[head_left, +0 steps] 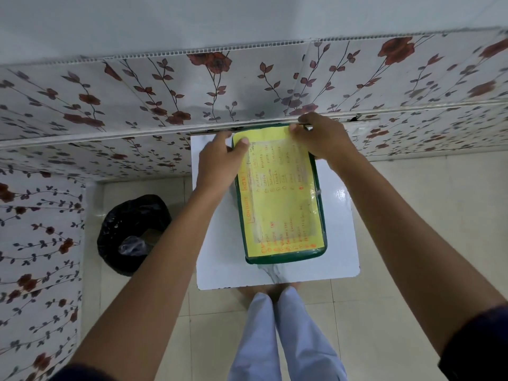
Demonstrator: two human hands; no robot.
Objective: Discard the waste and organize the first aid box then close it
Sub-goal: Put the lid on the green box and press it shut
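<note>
Both hands clamp the green first aid box (286, 254) at its far end, left hand (220, 163) and right hand (321, 138) flanking; its long axis runs back from the fingers toward the person

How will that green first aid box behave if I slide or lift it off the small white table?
The green first aid box looks rigid and flat-bottomed, so it is unlikely to tip or roll. The white table looks glossy, so it may slide easily. Both hands, left and right, grip its far end; weight unknown.
</note>
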